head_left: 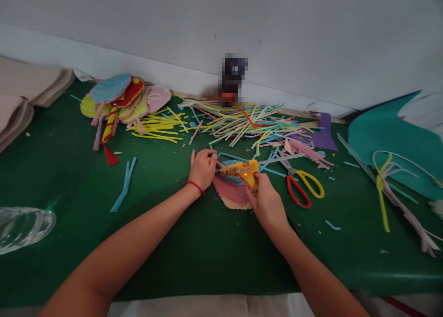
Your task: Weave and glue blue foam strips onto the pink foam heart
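Where strips [238, 118] crowd, scissors [304, 185] seemingly flank glue gun [242, 170].

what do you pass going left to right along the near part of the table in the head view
clear plastic thing → loose blue strips → left hand → yellow glue gun → right hand → red and yellow scissors → teal sheet

Soft, even light fills the frame: the white wall [311, 31] across the top is bright, the green table cover [69, 169] darker. Shadows are faint and thin. A small orange lamp glows on the glue gun [244, 171]. A pale sheen lies along the cover's lower right edge. A pixelated block [233, 79] sits at upper centre. Straight lines bow toward the corners, and the edges look stretched and slightly soft.
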